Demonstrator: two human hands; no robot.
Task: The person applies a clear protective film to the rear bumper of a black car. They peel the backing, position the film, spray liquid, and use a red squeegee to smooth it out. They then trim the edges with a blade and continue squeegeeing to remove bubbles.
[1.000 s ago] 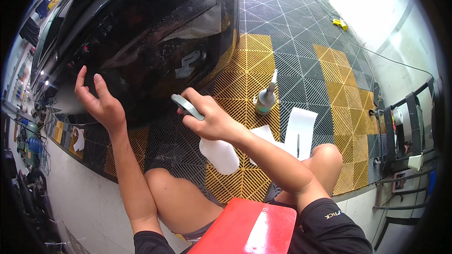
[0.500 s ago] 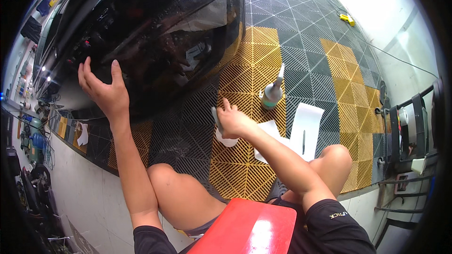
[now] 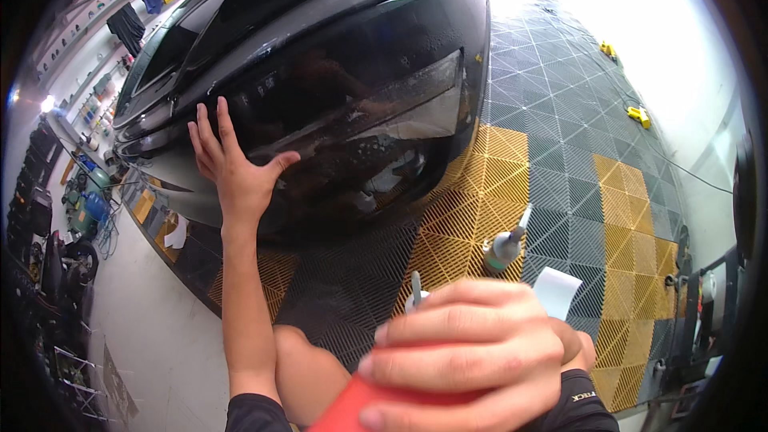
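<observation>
Black car bodywork fills the upper centre of the frame; the left hand, fingers and thumb spread apart, is against its left part. Lower centre, the blurred right hand covers part of a red object; whether it grips the grey tool beyond, I cannot tell.

Left grip, wide-fingered, at the black car; right grip, curled, over a red object.
</observation>
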